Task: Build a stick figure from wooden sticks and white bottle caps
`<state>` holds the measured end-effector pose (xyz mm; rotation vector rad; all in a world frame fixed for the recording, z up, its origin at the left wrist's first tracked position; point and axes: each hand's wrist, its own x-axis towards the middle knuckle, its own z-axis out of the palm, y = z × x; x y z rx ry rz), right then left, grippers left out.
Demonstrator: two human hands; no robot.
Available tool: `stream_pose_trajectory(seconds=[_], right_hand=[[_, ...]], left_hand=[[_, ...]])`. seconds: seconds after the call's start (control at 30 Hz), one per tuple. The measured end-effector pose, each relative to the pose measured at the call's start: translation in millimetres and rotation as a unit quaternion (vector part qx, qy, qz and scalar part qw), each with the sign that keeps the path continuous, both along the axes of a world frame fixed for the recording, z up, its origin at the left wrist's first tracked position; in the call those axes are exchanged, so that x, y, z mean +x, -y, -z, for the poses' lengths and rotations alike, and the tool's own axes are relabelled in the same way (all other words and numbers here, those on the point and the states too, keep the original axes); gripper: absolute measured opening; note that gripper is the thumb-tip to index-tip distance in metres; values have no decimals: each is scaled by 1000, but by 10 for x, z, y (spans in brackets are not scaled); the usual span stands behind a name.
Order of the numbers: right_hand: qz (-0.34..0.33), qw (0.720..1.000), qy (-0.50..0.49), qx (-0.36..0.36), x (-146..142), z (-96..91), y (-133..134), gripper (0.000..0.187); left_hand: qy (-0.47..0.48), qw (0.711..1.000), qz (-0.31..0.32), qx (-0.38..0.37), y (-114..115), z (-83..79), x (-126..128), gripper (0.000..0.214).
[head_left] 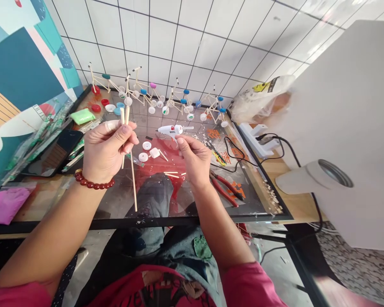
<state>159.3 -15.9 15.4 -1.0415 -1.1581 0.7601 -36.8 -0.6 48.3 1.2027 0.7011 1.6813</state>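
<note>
My left hand [107, 147] is closed around a few thin wooden sticks [129, 140], held upright above the glass table [121, 204]; one long stick hangs down past the palm. A red bead bracelet sits on that wrist. My right hand [193, 155] hovers over the table with its fingers drawn together, just in front of a white glue gun [171, 130]. Whether it holds anything I cannot make out. White bottle caps [146, 151] and short stick pieces [174, 174] lie between the two hands.
Several stick-and-cap models [153, 96] stand along the tiled wall. Red-handled pliers [225, 187], a power strip [257, 138] with black cables, a plastic bag [259, 100], a dark tablet [54, 153], a green pack [82, 116] and pink cloth [6, 204] surround the work area.
</note>
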Motion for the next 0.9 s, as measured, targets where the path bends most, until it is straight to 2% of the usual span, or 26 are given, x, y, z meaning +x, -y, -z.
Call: stream_pose_trajectory(seconds=[0.13, 0.23, 0.3, 0.37, 0.4, 0.47, 0.6, 0.9], right_hand=[[-3, 1000, 28, -7, 4, 11, 3, 26], [-6, 990, 134, -32, 37, 45, -17, 22], [-14, 956, 279, -88, 64, 71, -35, 22], [-20, 896, 417, -152, 82, 89, -48, 26], [-22, 868, 463, -177, 86, 95, -52, 28], [-21, 836, 510, -201, 88, 100, -57, 31], [-37, 818, 534, -212, 79, 103, -61, 33], [-63, 810, 544, -210, 45, 103, -53, 33]], left_hand=[[-43, 998, -18, -41, 58, 2, 39, 6], [-134, 986, -10, -103, 56, 11, 10, 14], [-260, 956, -6, -134, 28, 23, -26, 19], [-389, 910, -21, -143, -7, 39, -54, 25], [-439, 887, -31, -144, -23, 48, -59, 28], [-495, 855, -40, -149, -51, 69, -55, 34], [-537, 826, -20, -170, -91, 132, -23, 32], [-514, 829, 21, -219, -128, 259, 10, 27]])
